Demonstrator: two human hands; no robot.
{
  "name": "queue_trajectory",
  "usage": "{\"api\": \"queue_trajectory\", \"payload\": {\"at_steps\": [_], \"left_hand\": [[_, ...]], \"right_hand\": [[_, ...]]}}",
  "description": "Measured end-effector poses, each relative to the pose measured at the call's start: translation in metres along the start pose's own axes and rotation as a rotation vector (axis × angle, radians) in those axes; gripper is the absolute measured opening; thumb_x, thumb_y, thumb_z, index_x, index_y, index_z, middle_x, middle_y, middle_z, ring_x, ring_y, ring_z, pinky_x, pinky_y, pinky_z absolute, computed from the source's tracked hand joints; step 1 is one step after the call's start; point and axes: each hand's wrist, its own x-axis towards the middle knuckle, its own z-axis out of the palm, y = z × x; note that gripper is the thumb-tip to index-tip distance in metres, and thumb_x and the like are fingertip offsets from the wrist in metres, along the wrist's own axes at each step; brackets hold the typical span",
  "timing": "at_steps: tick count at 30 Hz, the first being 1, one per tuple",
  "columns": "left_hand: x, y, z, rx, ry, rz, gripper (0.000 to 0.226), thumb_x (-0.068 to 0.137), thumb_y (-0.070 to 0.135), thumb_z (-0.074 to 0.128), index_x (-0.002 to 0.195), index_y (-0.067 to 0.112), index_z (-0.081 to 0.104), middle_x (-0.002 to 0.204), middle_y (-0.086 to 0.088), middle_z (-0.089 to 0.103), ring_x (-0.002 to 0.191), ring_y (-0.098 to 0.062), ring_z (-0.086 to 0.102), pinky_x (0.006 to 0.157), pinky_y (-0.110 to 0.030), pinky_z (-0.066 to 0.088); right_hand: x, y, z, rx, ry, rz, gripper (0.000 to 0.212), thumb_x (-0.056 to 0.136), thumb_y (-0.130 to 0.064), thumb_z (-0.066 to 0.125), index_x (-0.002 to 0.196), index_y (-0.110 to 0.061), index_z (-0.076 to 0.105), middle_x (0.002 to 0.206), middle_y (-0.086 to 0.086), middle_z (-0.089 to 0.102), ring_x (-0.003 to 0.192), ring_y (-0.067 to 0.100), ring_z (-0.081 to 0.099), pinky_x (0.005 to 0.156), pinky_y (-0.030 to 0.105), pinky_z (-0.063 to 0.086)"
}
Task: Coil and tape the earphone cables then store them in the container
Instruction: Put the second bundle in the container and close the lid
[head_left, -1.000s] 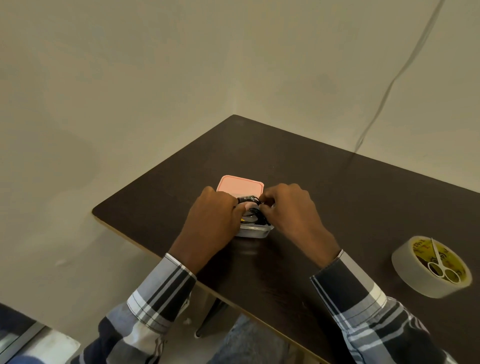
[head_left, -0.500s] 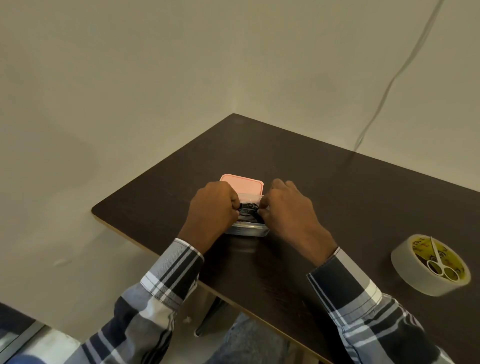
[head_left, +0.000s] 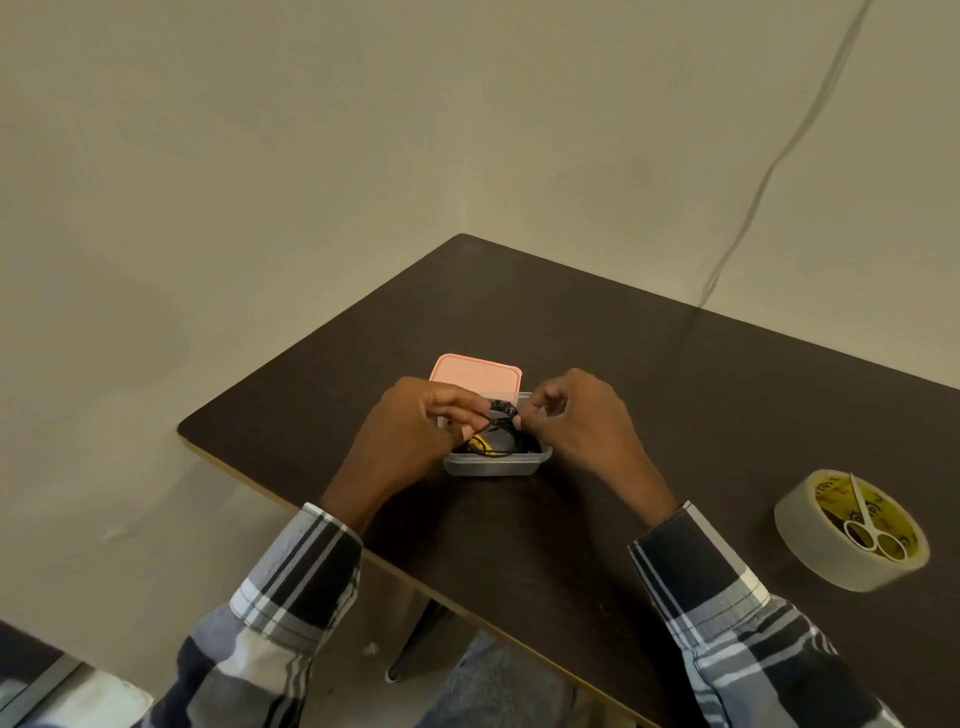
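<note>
Black earphone coil (head_left: 501, 415) hangs pinched between your left hand (head_left: 410, 441) and right hand (head_left: 576, 421), directly above the clear container (head_left: 496, 464); lower straight down.

Container (head_left: 496, 464) on table (head_left: 597, 353); lid (head_left: 475, 375) behind it; tape roll (head_left: 841, 545) far right, scissors (head_left: 870, 527) atop.

L hand (head_left: 410, 431) and R hand (head_left: 582, 421) raised close together, knuckles up, fingertips nearly meeting. Fingers of both curled in a pinch. Forearms in plaid sleeves (head_left: 291, 577) angled inward from lower corners.
</note>
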Motion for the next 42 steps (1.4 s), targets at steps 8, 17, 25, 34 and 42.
{"api": "queue_trajectory", "payload": {"at_steps": [8,17,25,34,42], "left_hand": [[-0.001,-0.003,0.016,-0.232,0.301,-0.073,0.033,0.071,-0.005,0.081,0.086,0.023,0.073,0.091,-0.004,0.064,0.065,-0.007,0.051,0.068,-0.029,0.051],[0.009,-0.009,0.016,-0.436,0.441,-0.130,0.026,0.084,-0.006,0.066,0.095,0.016,0.074,0.086,0.002,0.067,0.076,-0.004,0.062,0.061,-0.014,0.050],[0.053,-0.027,0.001,-0.227,0.340,-0.412,0.013,0.094,0.010,0.060,0.100,0.009,0.071,0.089,-0.011,0.071,0.076,-0.020,0.064,0.074,-0.039,0.058],[0.064,-0.025,-0.006,-0.341,0.281,-0.348,0.027,0.088,-0.006,0.063,0.112,0.004,0.069,0.090,-0.008,0.071,0.073,-0.013,0.068,0.057,-0.018,0.056],[0.053,-0.001,-0.011,-0.364,0.493,-0.100,0.013,0.091,0.013,0.066,0.092,0.023,0.075,0.083,0.004,0.074,0.074,-0.007,0.067,0.074,-0.030,0.060]], "right_hand": [[0.005,0.007,0.002,0.421,0.019,0.076,0.016,0.076,-0.020,0.085,0.083,-0.017,0.070,0.080,0.001,0.070,0.073,0.015,0.064,0.075,0.042,0.058],[0.024,0.012,0.008,0.620,0.068,0.256,0.029,0.086,-0.047,0.073,0.085,-0.018,0.073,0.074,-0.001,0.071,0.068,0.012,0.061,0.058,0.032,0.049],[0.054,0.010,0.015,0.669,-0.037,0.468,0.034,0.095,-0.030,0.066,0.095,0.004,0.072,0.085,0.014,0.072,0.068,0.020,0.063,0.062,0.033,0.055],[0.059,0.000,0.005,0.934,-0.038,0.557,0.017,0.094,-0.017,0.068,0.094,0.000,0.070,0.067,0.004,0.061,0.051,0.009,0.050,0.042,0.016,0.046],[0.053,-0.025,-0.015,1.013,0.016,0.422,0.028,0.097,-0.037,0.062,0.092,-0.011,0.071,0.077,0.004,0.067,0.061,0.011,0.059,0.052,0.021,0.053]]}}
